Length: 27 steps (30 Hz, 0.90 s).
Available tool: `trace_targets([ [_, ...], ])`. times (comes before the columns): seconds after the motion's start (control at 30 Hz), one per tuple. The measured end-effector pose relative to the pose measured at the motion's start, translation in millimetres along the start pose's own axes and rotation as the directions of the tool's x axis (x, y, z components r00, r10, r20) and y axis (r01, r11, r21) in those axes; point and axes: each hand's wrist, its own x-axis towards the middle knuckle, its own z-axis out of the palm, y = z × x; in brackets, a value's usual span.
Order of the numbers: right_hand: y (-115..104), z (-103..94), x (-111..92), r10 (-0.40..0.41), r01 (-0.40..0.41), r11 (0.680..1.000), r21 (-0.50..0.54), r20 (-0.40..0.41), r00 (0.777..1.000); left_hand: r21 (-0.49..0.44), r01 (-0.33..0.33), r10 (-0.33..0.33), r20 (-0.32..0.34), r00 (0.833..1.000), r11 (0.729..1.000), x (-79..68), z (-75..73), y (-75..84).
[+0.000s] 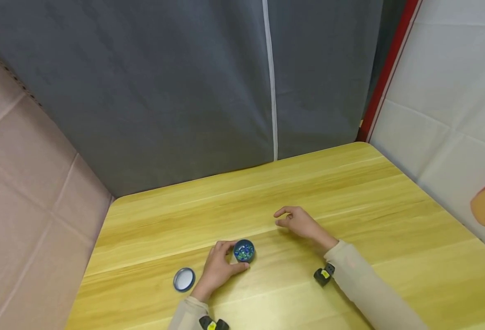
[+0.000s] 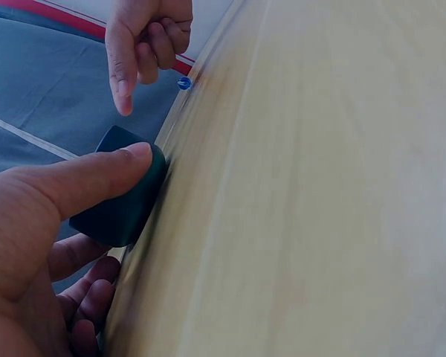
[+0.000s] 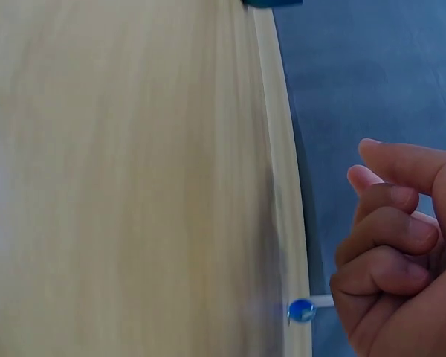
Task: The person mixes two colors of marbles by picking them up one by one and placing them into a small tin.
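My left hand (image 1: 219,266) grips a small dark blue round tin (image 1: 236,257) between thumb and fingers, on the wooden table. Inside the tin lie several blue and green glass marbles (image 1: 244,251). In the left wrist view the thumb presses on the tin's side. To the right, my right hand (image 1: 300,222) hovers over the table, thumb and index finger extended and apart with nothing between them, the other fingers curled in. A single blue marble (image 3: 301,310) shows beside that hand in the right wrist view; in the head view it does not show.
The tin's round lid (image 1: 184,279), blue-rimmed and pale inside, lies on the table left of my left hand. The wooden table (image 1: 164,220) ends at a grey curtain (image 1: 176,91) at the back, with cloth walls on both sides.
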Motion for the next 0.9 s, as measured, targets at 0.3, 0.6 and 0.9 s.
trace_targets([
  [0.3,14,-20.4,3,0.035,-0.036,0.999,-0.005,-0.059,0.998,0.006,-0.014,0.014,0.011,1.000,1.000,1.5,-0.8,-0.4],
  [0.6,24,-34.8,3,0.061,-0.062,0.998,-0.009,-0.076,0.995,-0.005,-0.011,0.011,-0.001,1.000,1.000,1.6,-3.2,0.0],
  [0.9,33,-39.0,0,0.051,-0.051,0.999,-0.005,-0.083,0.995,-0.009,-0.008,0.008,0.010,1.000,1.000,1.9,-2.9,-1.8],
])
